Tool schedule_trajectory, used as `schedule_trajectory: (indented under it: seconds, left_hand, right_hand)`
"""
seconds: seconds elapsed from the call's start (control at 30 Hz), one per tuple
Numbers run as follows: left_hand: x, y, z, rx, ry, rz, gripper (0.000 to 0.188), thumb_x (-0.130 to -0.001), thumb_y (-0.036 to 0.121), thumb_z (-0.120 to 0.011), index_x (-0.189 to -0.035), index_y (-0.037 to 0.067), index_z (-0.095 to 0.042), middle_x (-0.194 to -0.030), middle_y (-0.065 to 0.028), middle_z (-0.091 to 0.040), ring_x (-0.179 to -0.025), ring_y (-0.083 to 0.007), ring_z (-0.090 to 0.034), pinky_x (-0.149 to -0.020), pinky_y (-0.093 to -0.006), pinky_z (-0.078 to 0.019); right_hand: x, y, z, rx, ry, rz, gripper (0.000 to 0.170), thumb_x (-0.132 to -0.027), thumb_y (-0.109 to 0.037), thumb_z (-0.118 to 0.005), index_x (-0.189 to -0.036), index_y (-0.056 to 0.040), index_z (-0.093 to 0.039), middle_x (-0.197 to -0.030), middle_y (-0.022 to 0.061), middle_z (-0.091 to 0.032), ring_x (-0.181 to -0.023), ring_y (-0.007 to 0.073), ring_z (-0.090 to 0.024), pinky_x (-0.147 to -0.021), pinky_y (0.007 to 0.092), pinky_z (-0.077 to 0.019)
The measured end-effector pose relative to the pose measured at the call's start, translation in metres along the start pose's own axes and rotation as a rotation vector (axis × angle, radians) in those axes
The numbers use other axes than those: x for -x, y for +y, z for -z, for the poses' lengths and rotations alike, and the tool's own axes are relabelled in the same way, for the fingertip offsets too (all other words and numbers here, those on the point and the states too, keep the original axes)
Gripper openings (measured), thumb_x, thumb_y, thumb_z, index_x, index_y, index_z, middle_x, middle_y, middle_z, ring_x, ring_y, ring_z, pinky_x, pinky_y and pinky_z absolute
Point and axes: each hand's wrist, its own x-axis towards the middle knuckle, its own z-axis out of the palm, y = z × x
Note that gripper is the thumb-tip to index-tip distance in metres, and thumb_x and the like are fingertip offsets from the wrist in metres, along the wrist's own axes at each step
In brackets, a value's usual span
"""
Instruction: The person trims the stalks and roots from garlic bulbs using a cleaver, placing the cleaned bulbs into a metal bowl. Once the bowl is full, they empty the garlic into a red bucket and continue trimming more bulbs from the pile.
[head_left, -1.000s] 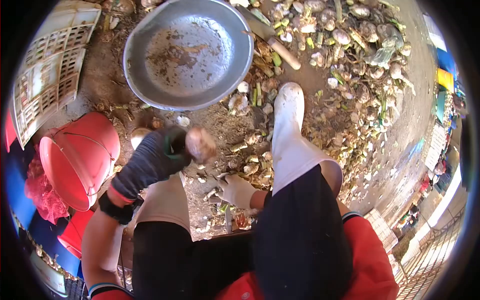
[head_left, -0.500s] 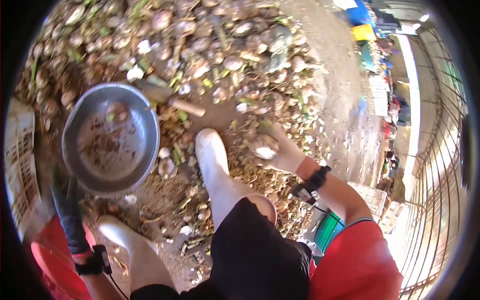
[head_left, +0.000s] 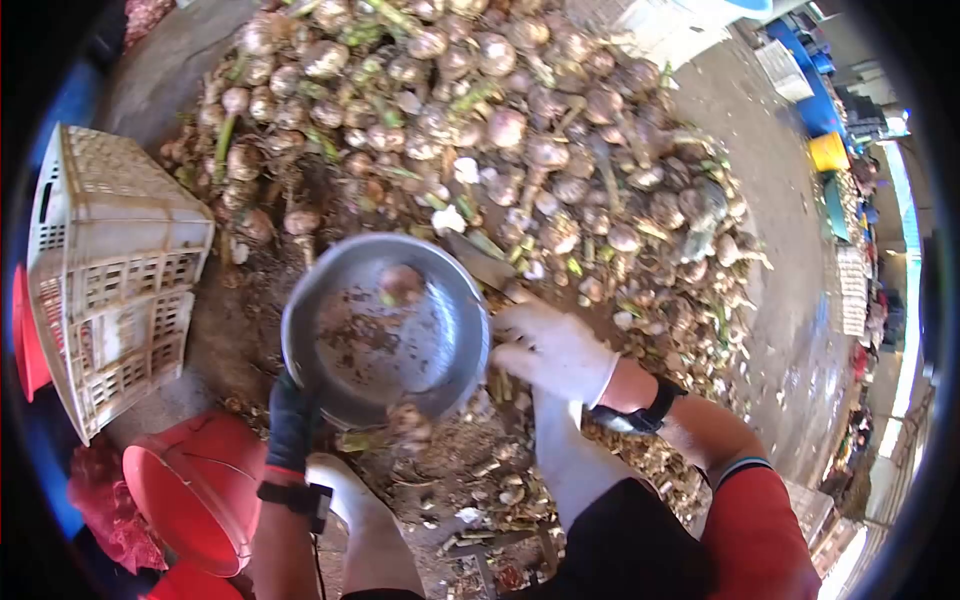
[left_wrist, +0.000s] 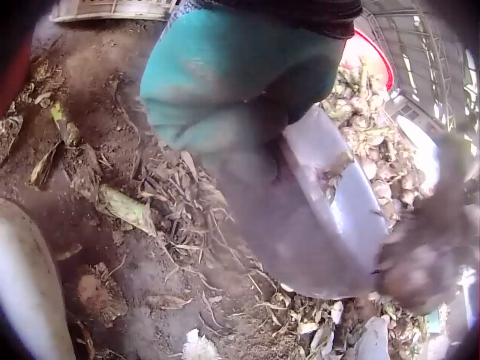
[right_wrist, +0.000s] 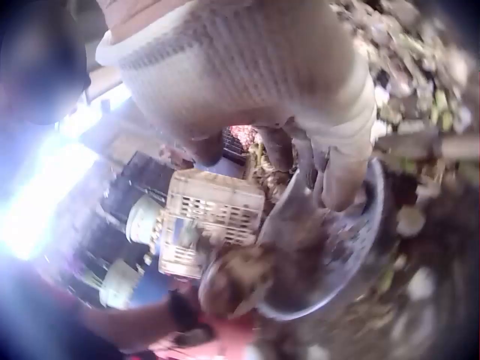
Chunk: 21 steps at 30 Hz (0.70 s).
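Observation:
The metal basin (head_left: pixel 300 345) stands on the ground between the hands, holding one garlic bulb (head_left: pixel 401 284) and brown scraps. My left hand (head_left: pixel 290 412), in a dark green glove, is beside its left rim with fingers stretched out. In a white glove, my right hand (head_left: pixel 556 348) is at the right rim, fingers loosely extended. A second garlic bulb (head_left: pixel 410 424) with its stalk overlaps the near rim, apart from the right hand's fingers; it also appears as a blurred bulb (left_wrist: pixel 420 266) beyond the left fingers. A knife (head_left: pixel 480 262) lies behind the basin, its handle partly hidden.
A large heap of garlic bulbs (head_left: pixel 450 110) spreads behind the basin. White plastic crates (head_left: pixel 130 270) stand at the left, above a tilted red bucket (head_left: pixel 190 490). White boots (head_left: pixel 345 490) and scattered peelings lie near the basin.
The right hand has moved left from the heap's side to the basin and let go of its bulb. The left hand has come from beyond the basin's left side to its near rim.

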Motion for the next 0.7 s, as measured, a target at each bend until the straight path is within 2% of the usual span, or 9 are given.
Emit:
schedule_trajectory:
  seconds: [0.03, 0.1, 0.17, 0.33, 0.4, 0.47, 0.57, 0.6, 0.7]
  left_hand:
    - [0.006, -0.010, 0.000, 0.076, -0.035, -0.114, 0.036, -0.083, 0.013, -0.068, -0.116, 0.006, -0.057, -0.094, -0.0014, -0.064, -0.073, -0.0112, -0.058, -0.064, -0.0283, -0.0501]
    - [0.027, -0.011, 0.002, 0.087, -0.091, -0.089, 0.032, -0.081, 0.021, -0.070, -0.108, 0.005, -0.060, -0.094, -0.0075, -0.065, -0.074, -0.0182, -0.062, -0.065, -0.0315, -0.0507]
    - [0.050, -0.024, 0.005, -0.400, -0.113, 0.064, 0.032, -0.080, 0.019, -0.070, -0.107, 0.006, -0.059, -0.072, -0.0012, -0.061, -0.059, -0.0101, -0.055, -0.052, -0.0266, -0.0462]
    - [0.073, -0.051, -0.016, -0.454, -0.254, -0.414, 0.039, -0.082, 0.022, -0.069, -0.115, 0.005, -0.055, -0.079, -0.0056, -0.064, -0.066, -0.0120, -0.057, -0.061, -0.0287, -0.0498]
    - [0.064, -0.024, -0.014, -0.209, -0.757, 0.086, 0.060, -0.081, 0.034, -0.069, -0.128, 0.004, -0.047, -0.102, -0.0185, -0.062, -0.082, -0.0283, -0.064, -0.071, -0.0397, -0.0512]
    - [0.031, 0.011, 0.002, -0.476, -0.732, -0.017, 0.060, -0.082, 0.032, -0.069, -0.129, 0.004, -0.047, -0.104, -0.0182, -0.062, -0.084, -0.0273, -0.064, -0.071, -0.0384, -0.0514]
    - [-0.035, 0.080, 0.037, -0.847, -0.177, -0.644, 0.059, -0.082, 0.029, -0.070, -0.129, 0.000, -0.048, -0.108, -0.0202, -0.062, -0.093, -0.0252, -0.063, -0.079, -0.0357, -0.0507]
    - [-0.037, 0.128, 0.034, -0.599, 0.004, -0.480, 0.059, -0.080, 0.028, -0.072, -0.125, -0.003, -0.049, -0.113, -0.0241, -0.059, -0.102, -0.0303, -0.059, -0.088, -0.0372, -0.0476]
    - [-0.104, 0.204, 0.054, -0.769, 0.414, -0.734, 0.068, -0.080, 0.030, -0.073, -0.130, -0.005, -0.043, -0.126, -0.0243, -0.052, -0.115, -0.0337, -0.052, -0.096, -0.0383, -0.0428]
  right_hand:
    - [-0.004, 0.006, -0.002, 0.157, 0.189, -0.019, 0.036, -0.083, -0.033, -0.057, -0.103, -0.0032, -0.060, -0.091, 0.0155, -0.061, -0.090, 0.0287, -0.061, -0.076, 0.0403, -0.0517]
    - [-0.024, 0.039, 0.000, 0.470, 0.029, -0.127, 0.034, -0.081, -0.030, -0.055, -0.097, -0.0008, -0.061, -0.091, 0.0174, -0.061, -0.088, 0.0312, -0.061, -0.074, 0.0419, -0.0514]
    - [-0.026, 0.049, 0.001, 0.442, 0.105, -0.285, 0.033, -0.080, -0.031, -0.057, -0.092, -0.0006, -0.061, -0.088, 0.0182, -0.061, -0.088, 0.0334, -0.061, -0.075, 0.0426, -0.0508]
    - [-0.036, 0.077, -0.034, 0.371, -0.011, -0.348, 0.033, -0.079, -0.034, -0.062, -0.091, -0.0032, -0.062, -0.088, 0.0189, -0.061, -0.085, 0.0348, -0.061, -0.075, 0.0438, -0.0499]
    - [-0.039, 0.095, -0.056, 0.342, 0.068, -0.345, 0.026, -0.079, -0.030, -0.063, -0.086, -0.0049, -0.060, -0.086, 0.0184, -0.061, -0.084, 0.0356, -0.060, -0.075, 0.0447, -0.0494]
    - [-0.042, 0.104, -0.059, 0.199, 0.174, -0.275, 0.023, -0.078, -0.025, -0.062, -0.084, -0.0034, -0.058, -0.085, 0.0199, -0.060, -0.082, 0.0376, -0.059, -0.072, 0.0464, -0.0481]
    - [-0.048, 0.102, -0.051, 0.056, 0.268, -0.222, 0.023, -0.076, -0.021, -0.059, -0.087, -0.0010, -0.055, -0.082, 0.0217, -0.058, -0.079, 0.0404, -0.057, -0.069, 0.0485, -0.0463]
    - [-0.049, 0.104, -0.056, 0.018, 0.371, -0.266, 0.023, -0.077, -0.022, -0.059, -0.087, -0.0013, -0.054, -0.081, 0.0216, -0.058, -0.078, 0.0407, -0.057, -0.069, 0.0484, -0.0467]
    - [-0.057, 0.116, -0.069, -0.046, 0.443, -0.401, 0.024, -0.078, -0.023, -0.060, -0.088, -0.0022, -0.054, -0.080, 0.0219, -0.057, -0.078, 0.0420, -0.057, -0.068, 0.0482, -0.0477]
